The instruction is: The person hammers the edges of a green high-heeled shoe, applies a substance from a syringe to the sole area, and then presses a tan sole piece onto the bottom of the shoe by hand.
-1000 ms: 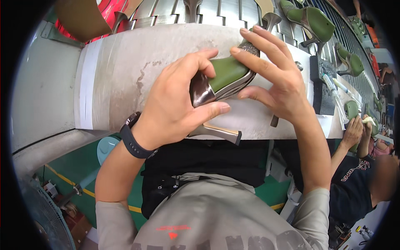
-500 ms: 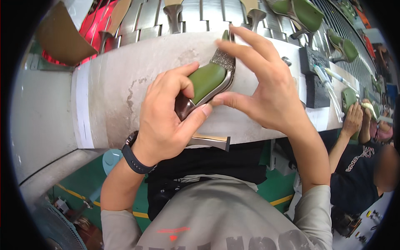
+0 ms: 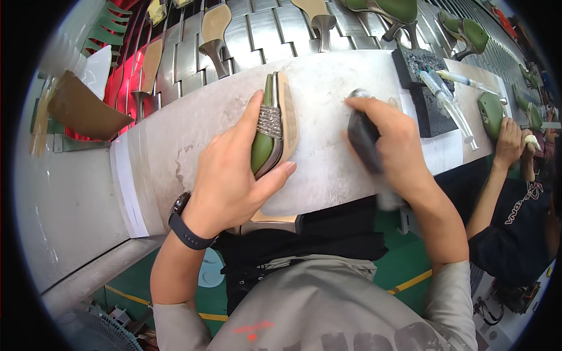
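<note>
My left hand is closed round a green high-heeled shoe turned on its side above the pale table. Its tan sole faces right, and a glittery grey strap crosses the green part. Below my left hand shows a heel with a tan edge; whether it belongs to the held shoe is partly hidden. To the right, my right hand grips a dark, rounded hand tool with a shiny metal end. Motion blurs this tool, so its exact kind cannot be made out. The tool and the shoe are apart.
Black foam-like blocks stand right of my right hand, with clear syringe-like tubes on them. Beyond the table, a slatted metal conveyor carries several shoes. At far right, a co-worker's hand is at a green shoe.
My right hand has left the shoe, moved right and taken hold of the dark tool. In my left hand the shoe has turned, showing its tan sole. The view has shifted.
</note>
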Motion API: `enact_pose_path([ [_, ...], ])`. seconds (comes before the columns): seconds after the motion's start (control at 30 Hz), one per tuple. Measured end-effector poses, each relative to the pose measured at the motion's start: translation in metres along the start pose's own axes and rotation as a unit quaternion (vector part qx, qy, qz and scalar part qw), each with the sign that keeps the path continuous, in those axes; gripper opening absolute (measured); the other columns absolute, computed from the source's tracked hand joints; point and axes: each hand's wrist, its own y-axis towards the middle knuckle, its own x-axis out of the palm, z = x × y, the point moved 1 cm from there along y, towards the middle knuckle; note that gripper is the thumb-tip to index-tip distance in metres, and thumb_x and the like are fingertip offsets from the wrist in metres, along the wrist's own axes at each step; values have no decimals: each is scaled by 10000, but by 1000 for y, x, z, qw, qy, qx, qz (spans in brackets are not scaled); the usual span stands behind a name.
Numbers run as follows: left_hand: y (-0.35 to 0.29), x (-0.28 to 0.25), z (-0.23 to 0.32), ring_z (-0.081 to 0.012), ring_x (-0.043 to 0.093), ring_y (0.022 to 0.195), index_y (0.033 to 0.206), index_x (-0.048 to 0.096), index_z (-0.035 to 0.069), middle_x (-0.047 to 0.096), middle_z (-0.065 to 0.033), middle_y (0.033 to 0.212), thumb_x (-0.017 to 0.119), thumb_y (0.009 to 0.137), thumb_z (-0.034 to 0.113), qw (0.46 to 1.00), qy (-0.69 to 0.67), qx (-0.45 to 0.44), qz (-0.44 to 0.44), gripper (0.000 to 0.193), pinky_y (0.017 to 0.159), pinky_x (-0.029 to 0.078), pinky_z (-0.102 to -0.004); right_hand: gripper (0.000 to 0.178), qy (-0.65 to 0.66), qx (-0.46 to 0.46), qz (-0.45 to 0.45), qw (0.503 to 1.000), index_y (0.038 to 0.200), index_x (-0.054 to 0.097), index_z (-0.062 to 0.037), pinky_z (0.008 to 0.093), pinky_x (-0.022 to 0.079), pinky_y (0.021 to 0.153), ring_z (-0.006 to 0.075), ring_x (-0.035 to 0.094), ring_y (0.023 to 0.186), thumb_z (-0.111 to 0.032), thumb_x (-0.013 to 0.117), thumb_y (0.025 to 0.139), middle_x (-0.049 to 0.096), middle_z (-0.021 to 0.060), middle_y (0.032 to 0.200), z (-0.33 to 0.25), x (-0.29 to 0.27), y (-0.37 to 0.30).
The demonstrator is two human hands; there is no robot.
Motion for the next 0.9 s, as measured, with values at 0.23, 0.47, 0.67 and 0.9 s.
enact_pose_path([
  [0.23,2,4,-7,-449,702,885,1598,336,-102,718,-244,1026,840,802,188,990,44,117,65,986,787,543,-485,327,416,134,-38,899,1109,756,60,363,554,1005,254,735,1090,-219,693,950,759,201,1168,-37,-18,52],
  [0.47,1,5,-13,-406,699,897,1611,313,-113,708,-204,1028,850,763,177,986,66,138,73,1045,825,523,-460,241,349,92,-153,920,1059,760,45,269,548,831,124,707,914,-135,747,900,798,116,1003,-40,-9,88],
  [0.67,5,4,-9,-395,694,929,1607,313,-118,698,-198,1047,851,750,148,990,47,115,62,1047,858,517,-454,241,421,167,-154,878,1078,737,73,255,553,845,128,719,921,-81,747,893,799,133,1008,-49,-11,70],
  [0.9,2,2,-10,-395,683,906,1599,325,-123,681,-204,1034,848,753,137,987,48,130,80,1029,839,513,-467,198,303,100,-81,944,1050,758,34,256,553,812,116,723,889,-133,730,948,795,88,959,-41,6,102],
])
